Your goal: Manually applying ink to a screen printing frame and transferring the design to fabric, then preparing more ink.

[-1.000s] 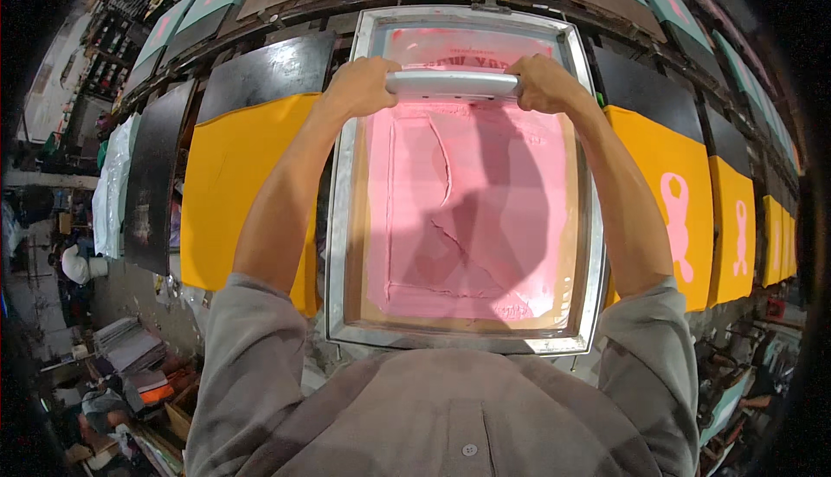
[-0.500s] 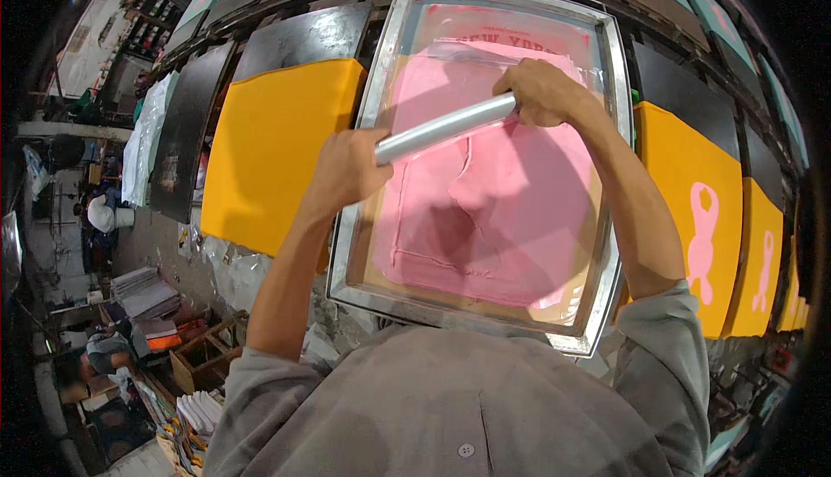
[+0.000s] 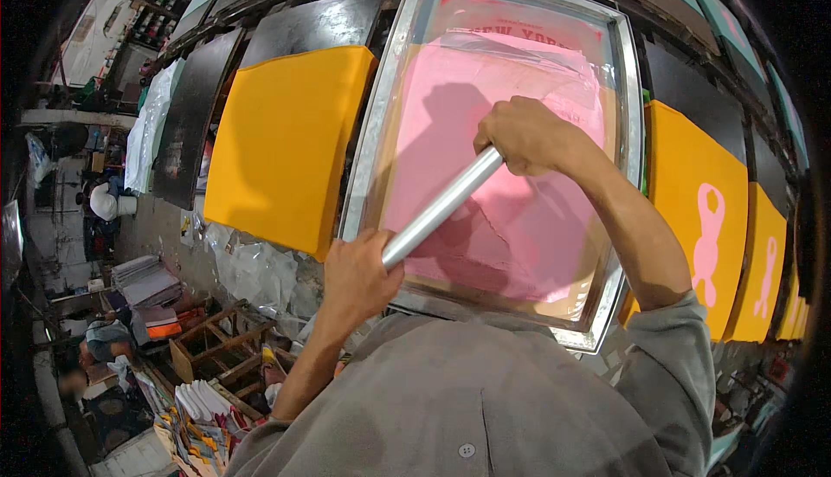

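Note:
A silver bar-shaped squeegee point(image 3: 443, 206) slants across the printing screen, its near end at the lower left. My left hand point(image 3: 357, 276) is wrapped round that near end, by the frame's left side. My right hand point(image 3: 528, 137) grips the far end over the middle of the screen. Beneath them, pink ink point(image 3: 437, 135) coats most of the mesh, with a ridge of it lower down. The metal screen frame point(image 3: 636, 131) surrounds the mesh. The squeegee's lower edge is hidden, so I cannot tell whether it touches the ink.
Yellow fabric point(image 3: 286, 144) lies on a dark board to the left. To the right, yellow pieces point(image 3: 666, 165) carry pink printed shapes. A wooden crate point(image 3: 221, 343) and folded cloth point(image 3: 147, 282) stand at the lower left. A person point(image 3: 104, 203) is at the far left.
Both hands have drawn the squeegee toward my body, the left hand further than the right. It now slants more steeply. More of the ink at the screen's far part is exposed.

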A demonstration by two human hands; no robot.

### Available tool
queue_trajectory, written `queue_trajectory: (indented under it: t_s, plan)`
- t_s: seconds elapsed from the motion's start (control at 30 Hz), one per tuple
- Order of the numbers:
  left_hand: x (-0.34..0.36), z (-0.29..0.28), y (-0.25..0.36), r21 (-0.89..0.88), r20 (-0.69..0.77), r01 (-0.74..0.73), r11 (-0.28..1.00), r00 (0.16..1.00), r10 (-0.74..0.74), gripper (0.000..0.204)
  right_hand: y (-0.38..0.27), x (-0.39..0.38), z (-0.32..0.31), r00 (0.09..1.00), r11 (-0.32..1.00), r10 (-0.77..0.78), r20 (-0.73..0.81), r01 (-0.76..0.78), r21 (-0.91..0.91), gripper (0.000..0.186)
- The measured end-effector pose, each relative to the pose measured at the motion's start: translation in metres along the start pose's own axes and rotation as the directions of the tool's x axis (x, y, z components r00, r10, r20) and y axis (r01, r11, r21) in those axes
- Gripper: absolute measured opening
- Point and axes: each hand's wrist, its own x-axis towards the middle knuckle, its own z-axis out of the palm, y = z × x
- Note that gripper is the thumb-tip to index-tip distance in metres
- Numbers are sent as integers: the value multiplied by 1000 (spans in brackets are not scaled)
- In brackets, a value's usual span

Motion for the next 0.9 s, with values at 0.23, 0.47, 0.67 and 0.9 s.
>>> queue_trajectory:
  t_s: [0.23, 0.47, 0.67, 0.9]
  plan:
    - [12, -4, 17, -138, 21, -55, 989, 998, 59, 25, 7, -30, -20, 994, 994, 81, 66, -76, -83, 35]
    - [136, -29, 17, 67, -32, -310, 948, 949, 312, 28, 66, -73, -49, 921, 949, 307, -239, -316, 0, 32]
    - [234, -21, 3, 105, -7, -455, 884, 889, 458, 28, 81, -60, -20, 797, 865, 487, -357, -497, 70, 33]
    - [254, -6, -13, 154, 6, -492, 857, 867, 498, 26, 88, -55, 0, 808, 871, 487, -333, -479, 112, 33]
